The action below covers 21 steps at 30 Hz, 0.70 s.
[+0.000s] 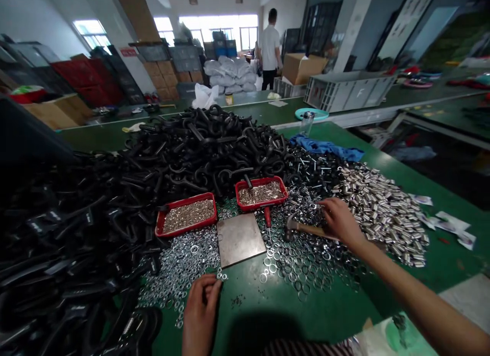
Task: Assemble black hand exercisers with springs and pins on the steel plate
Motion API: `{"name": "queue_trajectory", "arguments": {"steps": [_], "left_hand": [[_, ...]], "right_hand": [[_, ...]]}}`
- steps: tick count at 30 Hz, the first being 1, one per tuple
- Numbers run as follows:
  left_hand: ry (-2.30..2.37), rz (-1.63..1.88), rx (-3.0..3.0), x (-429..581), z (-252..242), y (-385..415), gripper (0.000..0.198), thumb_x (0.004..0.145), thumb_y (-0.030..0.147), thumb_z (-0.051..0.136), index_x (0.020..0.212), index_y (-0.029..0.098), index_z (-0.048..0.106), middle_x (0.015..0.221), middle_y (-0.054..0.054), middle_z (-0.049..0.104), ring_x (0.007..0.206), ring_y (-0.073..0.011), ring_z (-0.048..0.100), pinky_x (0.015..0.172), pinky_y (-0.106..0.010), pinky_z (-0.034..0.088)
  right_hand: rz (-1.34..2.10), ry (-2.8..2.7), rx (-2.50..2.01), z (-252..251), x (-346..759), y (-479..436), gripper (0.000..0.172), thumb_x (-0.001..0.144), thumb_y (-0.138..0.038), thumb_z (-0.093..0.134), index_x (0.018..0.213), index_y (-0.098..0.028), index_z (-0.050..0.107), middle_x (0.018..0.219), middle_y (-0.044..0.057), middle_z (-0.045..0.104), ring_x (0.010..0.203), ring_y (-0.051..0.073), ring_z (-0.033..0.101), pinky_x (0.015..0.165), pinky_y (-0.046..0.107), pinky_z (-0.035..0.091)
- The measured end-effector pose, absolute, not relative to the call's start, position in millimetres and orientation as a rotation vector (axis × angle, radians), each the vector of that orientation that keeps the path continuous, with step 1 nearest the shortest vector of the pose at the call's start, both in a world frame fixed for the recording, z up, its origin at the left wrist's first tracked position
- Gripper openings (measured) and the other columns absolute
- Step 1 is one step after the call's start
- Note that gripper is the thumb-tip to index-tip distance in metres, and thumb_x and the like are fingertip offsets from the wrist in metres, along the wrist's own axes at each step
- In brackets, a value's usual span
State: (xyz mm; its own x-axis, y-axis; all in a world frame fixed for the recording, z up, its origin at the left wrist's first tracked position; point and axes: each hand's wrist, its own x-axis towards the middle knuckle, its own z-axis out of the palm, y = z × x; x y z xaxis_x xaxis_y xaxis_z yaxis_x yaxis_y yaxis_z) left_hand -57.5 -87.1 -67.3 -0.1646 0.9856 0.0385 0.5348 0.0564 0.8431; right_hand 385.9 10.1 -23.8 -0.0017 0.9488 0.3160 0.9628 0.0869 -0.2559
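My left hand rests at the table's near side with fingers curled and thumb drawn in; anything inside is hidden. Small metal rings lie at its fingertips, beside a heap of small nut-like rings. My right hand reaches over a hammer's wooden handle, its fingertips closed together by the mixed metal parts; what they pinch cannot be made out. A square metal plate lies between my hands. Larger flat rings are spread to its right, near a red-handled screwdriver.
Two red trays hold small metal pins. Behind them rises a large pile of black curved handles. Silver cylinders are heaped on the right, near a blue cloth and a glass jar. A person stands far back.
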Motion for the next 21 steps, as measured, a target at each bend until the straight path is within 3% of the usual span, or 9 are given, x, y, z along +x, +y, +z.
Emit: {"name": "queue_trajectory", "arguments": {"steps": [4, 7, 11, 16, 21], "left_hand": [[1.628, 1.021, 1.277, -38.5, -47.6, -59.6, 0.041, 0.083, 0.057, 0.062, 0.098, 0.020, 0.059, 0.075, -0.001, 0.067, 0.057, -0.0162, 0.061, 0.059, -0.030, 0.051], [1.462, 1.089, 1.264, -9.0, -37.3, -26.7, 0.042, 0.086, 0.053, 0.061, 0.111, 0.019, 0.059, 0.071, 0.002, 0.064, 0.052, -0.0110, 0.055, 0.054, -0.024, 0.045], [1.269, 1.207, 1.085, 24.2, -47.0, 12.6, 0.040, 0.087, 0.056, 0.058, 0.099, 0.017, 0.059, 0.062, 0.006, 0.051, 0.045, -0.0066, 0.042, 0.044, -0.018, 0.032], [1.298, 1.242, 1.074, 29.4, -63.7, 18.1, 0.038, 0.086, 0.056, 0.060, 0.095, 0.019, 0.057, 0.065, 0.006, 0.054, 0.049, -0.0073, 0.045, 0.048, -0.019, 0.037], [1.280, 1.128, 1.162, 21.1, -67.1, 16.9, 0.036, 0.087, 0.054, 0.060, 0.097, 0.020, 0.059, 0.067, 0.005, 0.057, 0.053, -0.0090, 0.048, 0.055, -0.021, 0.042]], "right_hand": [[-0.165, -1.960, -2.222, -24.9, 437.9, 51.8, 0.025, 0.089, -0.012, 0.045, 0.105, -0.010, 0.064, 0.102, 0.021, 0.060, 0.100, 0.031, 0.055, 0.087, 0.043, 0.044], [-0.124, -1.978, -2.230, -32.7, 445.3, 58.7, 0.022, 0.086, -0.007, 0.045, 0.096, -0.011, 0.064, 0.098, 0.021, 0.060, 0.092, 0.028, 0.056, 0.082, 0.039, 0.044], [-0.081, -1.955, -2.170, -38.6, 443.8, 52.1, 0.017, 0.083, -0.010, 0.049, 0.093, -0.011, 0.063, 0.095, 0.019, 0.060, 0.091, 0.028, 0.056, 0.082, 0.040, 0.044], [-0.081, -1.836, -2.045, -32.9, 449.9, 17.2, 0.019, 0.091, -0.025, 0.048, 0.097, -0.017, 0.065, 0.103, 0.014, 0.064, 0.100, 0.027, 0.058, 0.090, 0.040, 0.046], [-0.213, -1.519, -2.027, -14.6, 484.8, -30.8, 0.026, 0.094, -0.026, 0.042, 0.104, -0.019, 0.065, 0.111, 0.012, 0.067, 0.109, 0.027, 0.058, 0.097, 0.045, 0.043]]}}
